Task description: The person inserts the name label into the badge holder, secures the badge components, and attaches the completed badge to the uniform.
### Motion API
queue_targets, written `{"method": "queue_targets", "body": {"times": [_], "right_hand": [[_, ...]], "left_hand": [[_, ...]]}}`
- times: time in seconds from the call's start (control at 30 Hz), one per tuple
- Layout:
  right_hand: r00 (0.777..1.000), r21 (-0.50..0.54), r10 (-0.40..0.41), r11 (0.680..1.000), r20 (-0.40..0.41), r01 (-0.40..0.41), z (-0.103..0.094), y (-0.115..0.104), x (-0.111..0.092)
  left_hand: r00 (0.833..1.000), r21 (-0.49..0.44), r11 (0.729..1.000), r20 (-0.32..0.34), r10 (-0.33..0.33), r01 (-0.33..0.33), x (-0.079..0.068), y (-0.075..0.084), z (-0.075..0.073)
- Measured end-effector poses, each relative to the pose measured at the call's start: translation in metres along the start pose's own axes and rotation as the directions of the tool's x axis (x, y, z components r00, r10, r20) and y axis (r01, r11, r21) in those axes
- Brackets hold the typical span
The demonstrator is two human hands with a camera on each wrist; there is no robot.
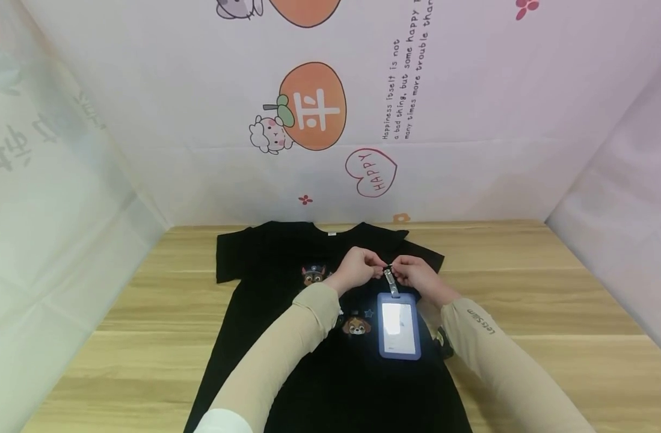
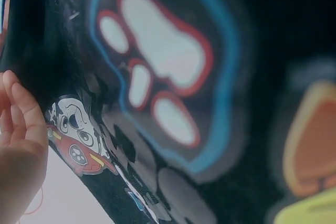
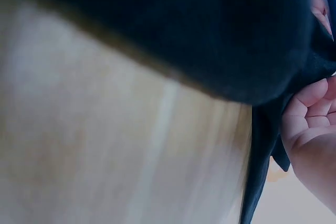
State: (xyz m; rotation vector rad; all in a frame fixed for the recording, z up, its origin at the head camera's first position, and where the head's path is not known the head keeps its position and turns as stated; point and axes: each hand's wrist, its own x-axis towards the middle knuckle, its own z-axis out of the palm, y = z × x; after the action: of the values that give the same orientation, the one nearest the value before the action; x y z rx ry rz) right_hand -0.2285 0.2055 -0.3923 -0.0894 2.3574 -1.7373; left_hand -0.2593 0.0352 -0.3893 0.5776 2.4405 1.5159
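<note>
A black T-shirt (image 1: pixel 303 349) with cartoon dog prints lies spread out, its collar at the far side. Over its right chest in the head view, both hands meet fingertip to fingertip at the top of a metal badge clip (image 1: pixel 391 281). My left hand (image 1: pixel 361 266) pinches the shirt cloth beside the clip. From the other side my right hand (image 1: pixel 418 278) pinches the clip's top end; dark cloth runs up to its fingers in the right wrist view. Below the clip hangs a blue-framed badge holder (image 1: pixel 399 328) with a bright clear window, flat over the shirt.
The shirt lies on a wood-grain table (image 1: pixel 525 288). A white printed sheet (image 1: pixel 471 120) with orange cartoon pictures and writing rises behind the table's far edge, and pale sheets stand at both sides. Dark devices (image 1: pixel 442 344) sit at the wrists.
</note>
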Motion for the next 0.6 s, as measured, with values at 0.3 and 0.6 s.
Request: {"method": "queue_targets", "body": {"times": [0.3, 0.6], "right_hand": [[0.999, 0.014, 0.048, 0.999, 0.023, -0.049, -0.003, 0.005, 0.0], [0.997, 0.013, 0.055, 0.998, 0.056, -0.055, -0.008, 0.008, 0.0]], "left_hand": [[0.997, -0.074, 0.995, 0.051, -0.056, 0.06, 0.0, -0.005, 0.001], [0.974, -0.089, 0.985, 0.182, -0.131, 0.149, -0.001, 0.005, -0.011]]}}
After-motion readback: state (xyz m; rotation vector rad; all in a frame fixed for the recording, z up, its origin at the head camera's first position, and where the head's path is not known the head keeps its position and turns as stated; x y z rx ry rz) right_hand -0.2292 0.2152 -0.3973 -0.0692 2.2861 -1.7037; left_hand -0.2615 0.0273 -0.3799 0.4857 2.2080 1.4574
